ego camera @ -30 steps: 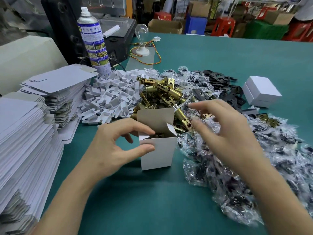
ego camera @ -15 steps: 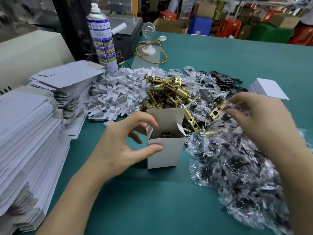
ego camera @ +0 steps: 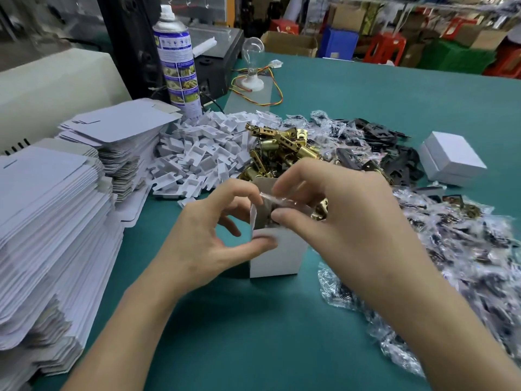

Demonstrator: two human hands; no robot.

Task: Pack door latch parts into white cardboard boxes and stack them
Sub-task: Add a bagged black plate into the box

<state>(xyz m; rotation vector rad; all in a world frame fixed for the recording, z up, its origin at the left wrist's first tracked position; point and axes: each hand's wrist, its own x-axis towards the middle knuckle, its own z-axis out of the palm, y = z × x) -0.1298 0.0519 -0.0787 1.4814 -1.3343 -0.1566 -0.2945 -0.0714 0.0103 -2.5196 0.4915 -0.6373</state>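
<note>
An open white cardboard box [ego camera: 277,256] stands upright on the green table, top flaps up. My left hand [ego camera: 205,238] grips its left side, thumb on the front wall and index finger at the rim. My right hand [ego camera: 338,215] pinches a small clear plastic bag of parts [ego camera: 277,200] right over the box's opening. Behind the box lies a heap of brass latch bodies [ego camera: 282,148]. A closed white box [ego camera: 451,158] sits at the far right.
Tall stacks of flat box blanks [ego camera: 50,221] fill the left. A pile of white plastic inserts [ego camera: 203,153] lies behind, clear bagged parts [ego camera: 465,263] spread right, black plates [ego camera: 394,153] beyond. A spray can [ego camera: 179,60] and a light bulb [ego camera: 252,63] stand at the back.
My right hand came back from the bag pile on the right, now holding a small plastic bag over the box opening. My left hand stayed on the box.
</note>
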